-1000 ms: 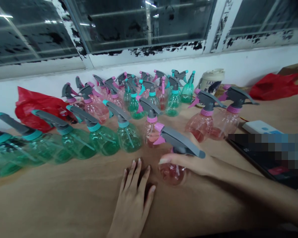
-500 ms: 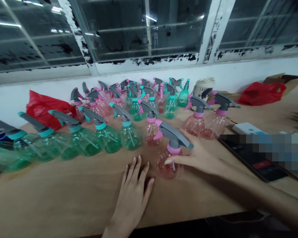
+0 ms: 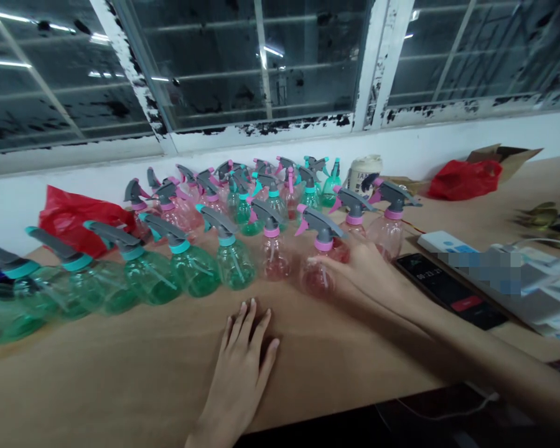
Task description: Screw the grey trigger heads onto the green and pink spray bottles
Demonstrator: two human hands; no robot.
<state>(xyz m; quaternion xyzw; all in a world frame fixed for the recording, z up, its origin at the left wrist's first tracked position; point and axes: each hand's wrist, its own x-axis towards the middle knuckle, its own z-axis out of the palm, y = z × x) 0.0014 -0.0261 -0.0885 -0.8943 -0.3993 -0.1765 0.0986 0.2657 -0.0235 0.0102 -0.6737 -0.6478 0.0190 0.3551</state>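
Note:
My right hand point(image 3: 359, 269) is wrapped round a pink spray bottle point(image 3: 316, 277) with a grey and pink trigger head, which stands upright at the right of the front row. Directly left of it is another pink spray bottle point(image 3: 275, 255). Farther left, several green spray bottles point(image 3: 236, 264) with turquoise collars continue the row. My left hand point(image 3: 242, 361) lies flat on the wooden table point(image 3: 121, 379), fingers spread, in front of the row and holding nothing. Behind my right hand are two more pink bottles point(image 3: 386, 233), partly covered by it.
Several pink and green spray bottles point(image 3: 249, 214) crowd together near the wall. A red plastic bag point(image 3: 77, 221) lies at the left, another red bag point(image 3: 464, 179) by an open carton point(image 3: 506, 158) at the right. A phone point(image 3: 450, 291) and a white power strip point(image 3: 452, 246) lie right of my arm.
My right hand has moved the pink spray bottle away from me, into line with the front row. My left hand stays flat on the table. The view has shifted slightly right.

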